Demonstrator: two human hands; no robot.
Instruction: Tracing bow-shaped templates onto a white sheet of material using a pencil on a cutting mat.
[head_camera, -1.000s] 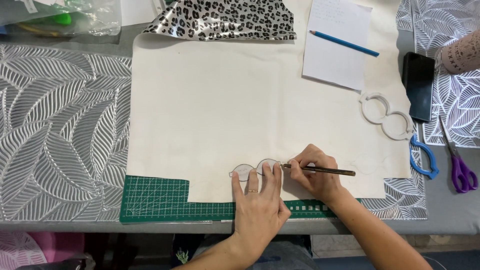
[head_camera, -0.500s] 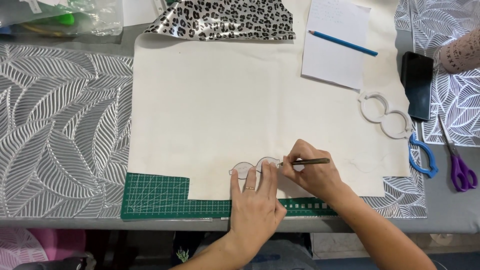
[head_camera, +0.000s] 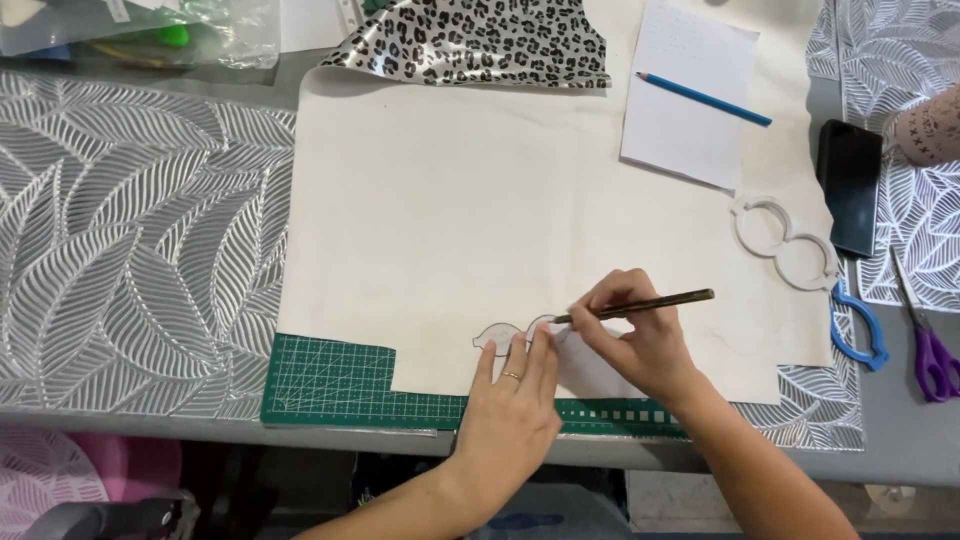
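A clear double-lobed template (head_camera: 515, 335) is pressed flat against a large cream sheet (head_camera: 480, 220) by the left hand (head_camera: 512, 415), whose fingers are stretched out and laid over it; a ring is worn on one of them. The template is found close to the sheet's near edge, a little right of the middle of the table's front edge. A dark pencil (head_camera: 640, 305) is pinched between the closed fingers of the right hand (head_camera: 630, 345), and its tip is set against the template's right lobe, the shaft being tilted up toward the right.

The cream sheet is spread over a green cutting mat (head_camera: 330, 385), of which only the near left corner and a strip along the front edge are left uncovered. At the sheet's far edge a piece of leopard-print fabric (head_camera: 480, 45) is laid. Toward the far right corner a white notepad (head_camera: 690, 90) is placed, with a blue pencil (head_camera: 703, 98) resting across it. Nearer the right edge a white two-ring template (head_camera: 785, 243) is seen, a black phone (head_camera: 850, 185) just beyond it, and blue-handled scissors (head_camera: 860, 325) and purple-handled scissors (head_camera: 930, 350) beside them. The table is covered by a silver leaf-patterned cloth (head_camera: 130, 260).
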